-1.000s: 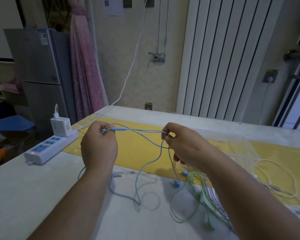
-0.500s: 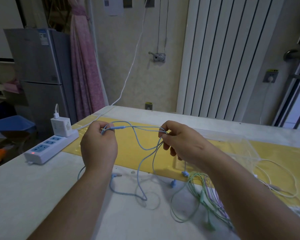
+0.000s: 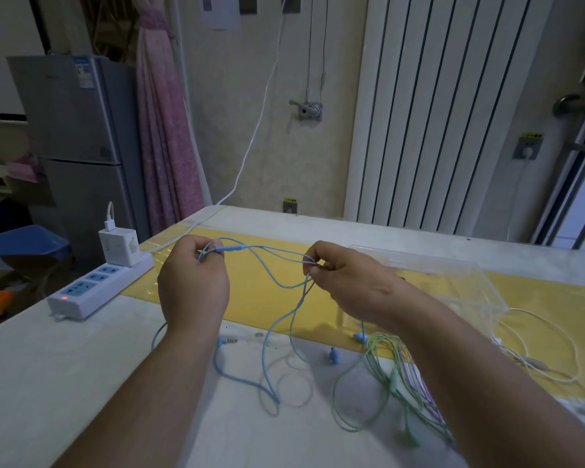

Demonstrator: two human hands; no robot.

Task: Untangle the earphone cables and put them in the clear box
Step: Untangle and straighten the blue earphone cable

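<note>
While both hands are raised above the bench (image 3: 65,383), the left hand (image 3: 193,287) pinches the blue earphone cable (image 3: 277,284) near its inline remote, and the right hand (image 3: 350,283) pinches the same cable where its strands cross. Its loops hang down to the bench (plug and earbuds lie there). A green cable (image 3: 377,352) lies tangled just beside the clear box (image 3: 453,282), which sits on the yellow mat (image 3: 260,298).

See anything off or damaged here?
Nothing damaged or spilled. Only mess: green and purple cables lie tangled by the right forearm; the blue cable pinched between left hand and right hand loops over itself.
</note>
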